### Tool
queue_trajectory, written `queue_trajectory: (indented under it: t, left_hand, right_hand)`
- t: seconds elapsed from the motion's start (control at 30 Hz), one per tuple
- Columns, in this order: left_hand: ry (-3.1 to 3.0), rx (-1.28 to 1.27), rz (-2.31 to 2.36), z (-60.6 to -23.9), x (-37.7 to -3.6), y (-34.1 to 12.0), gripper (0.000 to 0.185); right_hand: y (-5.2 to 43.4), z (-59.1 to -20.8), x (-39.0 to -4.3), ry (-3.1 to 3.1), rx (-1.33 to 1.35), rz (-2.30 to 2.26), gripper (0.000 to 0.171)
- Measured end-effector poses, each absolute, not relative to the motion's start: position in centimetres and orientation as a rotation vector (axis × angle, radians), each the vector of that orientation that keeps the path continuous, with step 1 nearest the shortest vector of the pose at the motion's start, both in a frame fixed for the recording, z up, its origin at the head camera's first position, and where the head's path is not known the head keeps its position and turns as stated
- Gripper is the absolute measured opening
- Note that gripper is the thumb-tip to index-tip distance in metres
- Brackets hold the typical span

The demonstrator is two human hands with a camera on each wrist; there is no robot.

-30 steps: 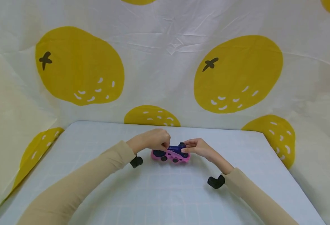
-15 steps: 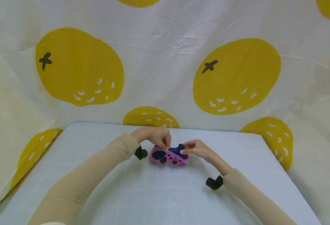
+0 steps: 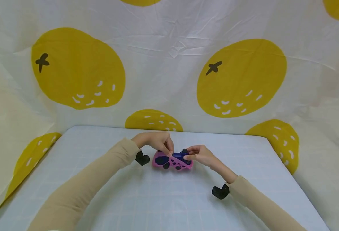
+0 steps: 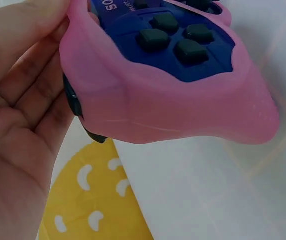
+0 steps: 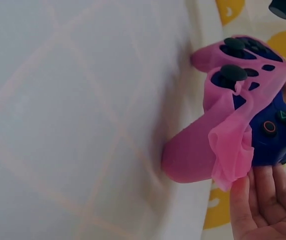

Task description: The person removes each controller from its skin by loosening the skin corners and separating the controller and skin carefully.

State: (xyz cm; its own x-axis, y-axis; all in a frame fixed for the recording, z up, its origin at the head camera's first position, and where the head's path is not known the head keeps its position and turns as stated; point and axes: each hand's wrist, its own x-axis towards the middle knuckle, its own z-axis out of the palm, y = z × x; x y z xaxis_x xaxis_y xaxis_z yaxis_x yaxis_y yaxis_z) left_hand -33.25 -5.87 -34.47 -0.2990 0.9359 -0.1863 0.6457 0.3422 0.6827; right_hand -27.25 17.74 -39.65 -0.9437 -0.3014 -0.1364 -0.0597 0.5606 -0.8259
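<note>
Left hand [image 3: 155, 141]: fingers curled down over the near-left end of a blue game controller [image 3: 177, 156], pinching the edge of its pink silicone sleeve [image 3: 170, 162]; seen in the left wrist view with fingers wrapped behind the sleeved grip [image 4: 163, 107], presumably to steady that end. Right hand [image 3: 199, 154]: thumb and fingers closed on the right end of the controller, pinching it; in the right wrist view, fingers [image 5: 263, 200] cupped beneath the bare blue shell [image 5: 270, 132], with a loose, crumpled flap of sleeve [image 5: 230, 145] hanging off that side. Sleeve thus seated over the left grip and thumbsticks but only partly over the right grip, face buttons exposed there. Controller at the middle of the tabletop [image 3: 169, 199], toward the far edge, lower rim apparently resting on the surface, likely so that the surface bears its weight while both hands work the sleeve. Pale grid-marked tabletop; white cloth backdrop [image 3: 169, 64] printed with large yellow fruit behind and at both sides. Beige sleeves on both forearms; black wrist-camera mounts [image 3: 220, 191] showing under each wrist.
</note>
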Motion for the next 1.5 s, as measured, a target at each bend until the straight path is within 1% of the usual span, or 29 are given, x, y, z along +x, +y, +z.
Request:
queue_trajectory:
  t: [0.2,0.4,0.57,0.73,0.9,1.17,1.5]
  left_hand:
    - [2.067,1.329,0.661,-34.6,-33.2,-5.8,0.011]
    - [2.168,1.317,0.477,-33.9,-33.2,-5.1,0.010]
    - [2.179,1.299,0.360,-33.4,-33.3,-4.5,0.011]
    - [2.185,1.310,0.331,-33.0,-33.5,-4.5,0.011]
    - [2.198,1.313,0.344,-33.0,-33.7,-4.8,0.009]
    - [2.194,1.313,0.346,-33.4,-33.8,-4.7,0.011]
    - [2.199,1.258,0.276,-33.0,-33.9,-4.5,0.011]
  right_hand:
    - [17.9,-39.7,-27.2,2.537,-0.287,-1.319,0.045]
    - [17.9,-39.5,-27.3,2.563,-0.354,-1.273,0.047]
    - [17.8,-39.1,-27.5,2.557,-0.418,-1.234,0.040]
    - [17.8,-39.3,-27.6,2.487,-0.420,-1.293,0.033]
    - [17.8,-39.5,-27.8,2.472,-0.417,-1.313,0.033]
    - [17.8,-39.4,-27.7,2.525,-0.511,-1.235,0.035]
    - [18.1,-39.5,-27.3,2.538,-0.548,-1.196,0.033]
